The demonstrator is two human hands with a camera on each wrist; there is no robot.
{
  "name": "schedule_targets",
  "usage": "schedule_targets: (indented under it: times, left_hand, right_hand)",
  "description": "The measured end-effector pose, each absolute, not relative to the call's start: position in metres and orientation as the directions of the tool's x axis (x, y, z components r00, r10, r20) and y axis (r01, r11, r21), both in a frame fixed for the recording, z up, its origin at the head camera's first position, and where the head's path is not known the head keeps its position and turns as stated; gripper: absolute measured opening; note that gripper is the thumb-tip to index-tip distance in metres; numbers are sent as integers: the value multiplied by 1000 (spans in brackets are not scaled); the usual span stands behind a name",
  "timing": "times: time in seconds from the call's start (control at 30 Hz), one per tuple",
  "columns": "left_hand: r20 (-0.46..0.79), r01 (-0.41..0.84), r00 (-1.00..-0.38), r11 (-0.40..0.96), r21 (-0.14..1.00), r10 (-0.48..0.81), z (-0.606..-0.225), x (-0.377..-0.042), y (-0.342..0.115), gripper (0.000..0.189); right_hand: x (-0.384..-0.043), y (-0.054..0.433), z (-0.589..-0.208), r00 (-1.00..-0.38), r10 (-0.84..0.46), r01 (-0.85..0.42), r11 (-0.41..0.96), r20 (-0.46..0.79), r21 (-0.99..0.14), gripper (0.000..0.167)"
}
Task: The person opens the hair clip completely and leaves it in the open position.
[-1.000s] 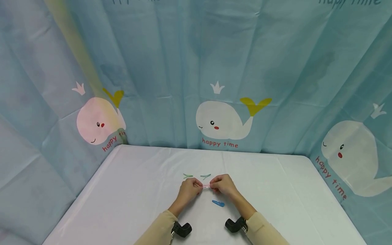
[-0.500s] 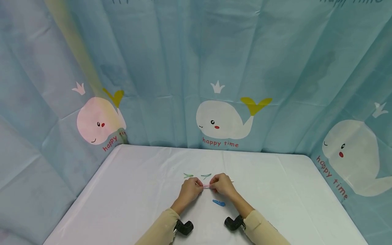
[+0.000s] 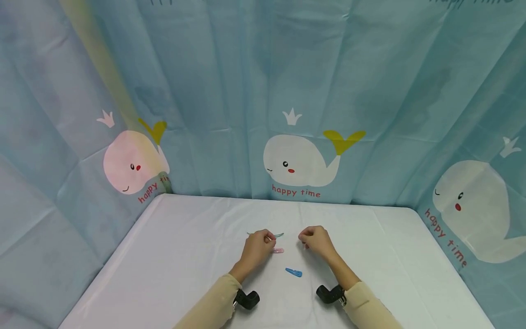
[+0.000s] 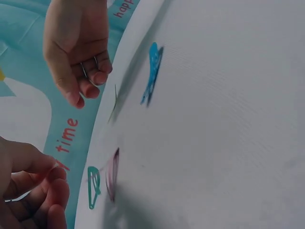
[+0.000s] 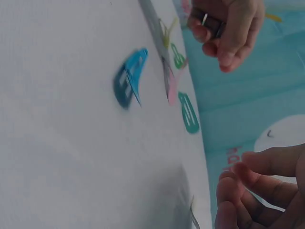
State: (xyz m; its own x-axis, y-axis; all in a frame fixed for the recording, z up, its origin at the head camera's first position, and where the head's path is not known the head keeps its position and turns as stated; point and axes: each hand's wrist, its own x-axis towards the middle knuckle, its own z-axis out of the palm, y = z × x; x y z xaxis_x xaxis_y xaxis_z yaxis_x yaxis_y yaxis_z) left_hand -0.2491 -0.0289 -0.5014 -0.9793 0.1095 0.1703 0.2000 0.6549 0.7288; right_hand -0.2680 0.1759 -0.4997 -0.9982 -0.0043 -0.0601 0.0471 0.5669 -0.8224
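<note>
A pink snap hair clip [image 3: 278, 250] lies on the table just beside my left hand [image 3: 255, 249], which hovers with loosely bent fingers and nothing visible in them. My right hand [image 3: 318, 241] is raised off to the right, its fingers [image 5: 233, 183] relaxed and bare in the right wrist view. Behind the left hand a teal clip [image 3: 279, 235] shows in part; the right wrist view shows the whole teal clip [image 5: 189, 114]. Nearer the person lies a blue snap clip [image 3: 293, 272], standing on its edge in the right wrist view [image 5: 136, 69].
Beyond the pink clip in the right wrist view are a smaller green clip [image 5: 178, 56] and a yellow-green one [image 5: 165, 38]. A thin pale clip [image 5: 193, 215] lies near the right hand. The white-covered table [image 3: 185, 256] meets a blue whale-print curtain [image 3: 226, 137].
Both hands have let go of the pink clip, which now lies on the table. The right hand has moved up and right; the left has lifted slightly forward.
</note>
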Motion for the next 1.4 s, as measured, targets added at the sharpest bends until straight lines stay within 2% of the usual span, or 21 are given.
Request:
schedule_targets:
  times: [0.2,0.6,0.8,1.03,1.27,1.4]
  left_hand:
    - [172,252,-967,630,735,187,-492,-258,-11,4]
    - [89,248,-957,615,748,277,-493,-268,35,4]
    - [94,260,-956,654,710,277,-497,-273,53,5]
    - [111,285,-955,745,604,275,-501,-284,62,5]
    - [99,271,-959,756,595,265,-498,-293,67,6]
    - [128,319,-945,765,559,301,-505,-301,71,8]
  right_hand:
    - [-273,196,-497,-996,47,84,571,-69,-817,13]
    - [-273,211,-496,-995,72,103,636,-74,-765,12]
    - [-273,212,-500,-995,75,104,661,-73,-743,12]
    - [-275,208,-501,-994,84,106,673,-67,-732,11]
    - [-275,208,-500,-994,88,102,676,-58,-730,11]
    - [-276,211,-500,-994,88,103,673,-59,-732,11]
